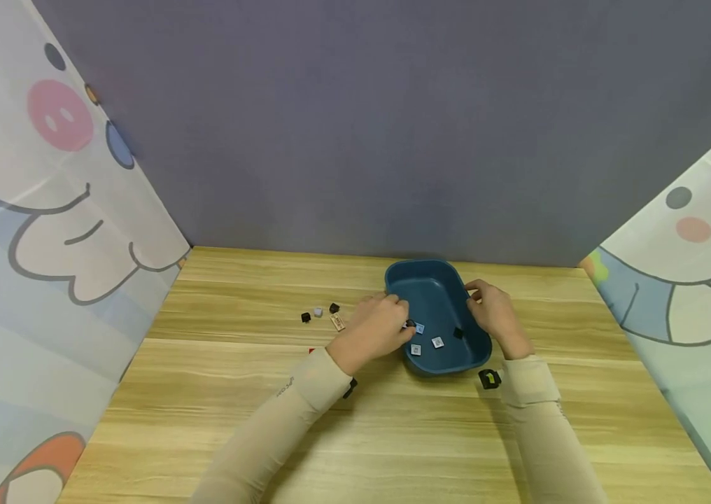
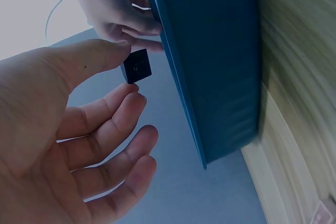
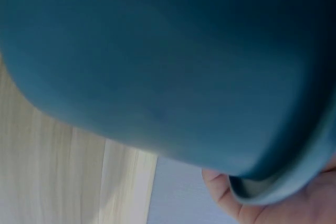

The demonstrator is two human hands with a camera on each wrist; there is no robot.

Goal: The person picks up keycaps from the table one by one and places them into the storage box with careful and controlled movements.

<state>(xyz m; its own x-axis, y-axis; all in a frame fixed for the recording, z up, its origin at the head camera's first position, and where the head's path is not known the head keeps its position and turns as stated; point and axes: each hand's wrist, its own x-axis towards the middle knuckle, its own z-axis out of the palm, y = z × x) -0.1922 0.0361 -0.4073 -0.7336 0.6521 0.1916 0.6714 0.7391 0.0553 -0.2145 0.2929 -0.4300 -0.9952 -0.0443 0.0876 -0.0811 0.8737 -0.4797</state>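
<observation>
Between thumb and fingertips, my left hand (image 1: pixel 381 325) pinches a small black block (image 2: pixel 137 67) with a faint mark on its face. It holds the block over the left side of a dark blue plastic basin (image 1: pixel 427 297), just outside the rim in the left wrist view. My right hand (image 1: pixel 494 315) grips the basin's right rim, its fingers curled around the edge in the right wrist view. Inside the basin lie small white printed tiles (image 1: pixel 437 342), a light blue tile (image 1: pixel 420 328) and a black piece (image 1: pixel 459 333).
Left of the basin lie small black pieces (image 1: pixel 306 318), a white piece (image 1: pixel 318 312) and a beige printed tile (image 1: pixel 338 322). A red piece (image 1: pixel 311 350) and another black piece (image 1: pixel 350 388) show beside the left sleeve. A black-and-green piece (image 1: pixel 490 379) lies near the right wrist. A grey wall (image 1: pixel 355 140) stands behind.
</observation>
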